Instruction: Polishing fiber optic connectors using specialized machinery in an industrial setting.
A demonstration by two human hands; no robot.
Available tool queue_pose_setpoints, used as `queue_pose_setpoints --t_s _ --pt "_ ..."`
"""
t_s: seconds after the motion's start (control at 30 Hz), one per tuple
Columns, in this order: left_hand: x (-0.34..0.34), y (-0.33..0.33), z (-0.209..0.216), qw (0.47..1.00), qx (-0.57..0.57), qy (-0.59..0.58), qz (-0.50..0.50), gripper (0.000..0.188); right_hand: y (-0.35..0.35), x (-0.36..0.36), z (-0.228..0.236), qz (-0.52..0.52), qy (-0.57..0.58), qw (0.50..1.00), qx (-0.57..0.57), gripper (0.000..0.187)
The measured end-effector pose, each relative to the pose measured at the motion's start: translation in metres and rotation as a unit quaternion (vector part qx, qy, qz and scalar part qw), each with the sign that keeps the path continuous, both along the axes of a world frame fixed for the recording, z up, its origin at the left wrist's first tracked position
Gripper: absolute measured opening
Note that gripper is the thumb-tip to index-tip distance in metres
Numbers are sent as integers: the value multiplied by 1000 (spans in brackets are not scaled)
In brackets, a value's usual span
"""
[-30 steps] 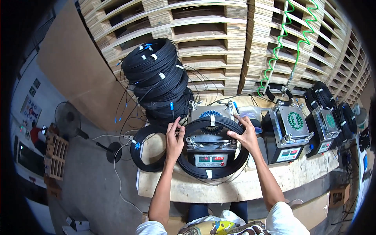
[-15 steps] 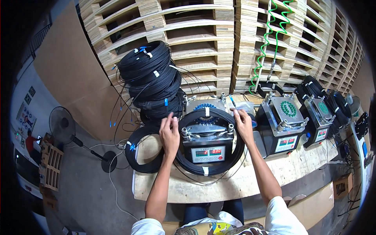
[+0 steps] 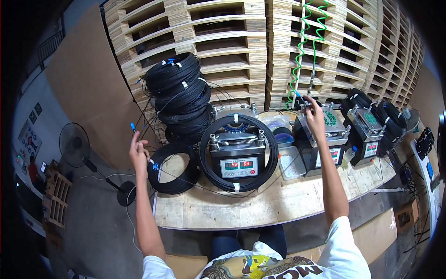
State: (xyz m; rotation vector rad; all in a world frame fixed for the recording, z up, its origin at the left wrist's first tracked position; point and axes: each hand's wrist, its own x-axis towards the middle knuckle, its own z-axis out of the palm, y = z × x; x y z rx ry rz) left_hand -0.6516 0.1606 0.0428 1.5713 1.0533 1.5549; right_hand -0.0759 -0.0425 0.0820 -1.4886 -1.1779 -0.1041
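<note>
Head view: pinching a blue cable tip in the left hand at the frame's left; likewise pinching a second blue tip in the right hand, higher, right of centre. With a white-banded black coil mid-frame, around the front of a box-shaped machine, apart from both hands.
</note>
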Motion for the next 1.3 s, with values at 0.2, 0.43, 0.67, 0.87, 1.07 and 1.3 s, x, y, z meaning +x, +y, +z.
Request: queue_pose_setpoints --t_s 0.2,0.43,0.67,0.87,1.07,1.3 --pt "56 53 52 993 -9 88 -83 47 46 -14 59 34 -110 988 -102 32" --pt "218 70 38 982 18 160 -99 34 139 -31 39 139 -182 949 -218 18" --pt "276 49 5 986 9 162 -50 23 160 -83 38 112 -334 887 -297 16" --pt "277 37 8 979 -1 206 -6 20 181 -91 36 103 -404 849 -326 12" --pt "272 41 -1 986 18 164 5 17 202 -100 28 147 -441 823 -326 7" --pt "271 40 -7 991 36 128 34 14 211 -127 35 122 -530 755 -366 14"
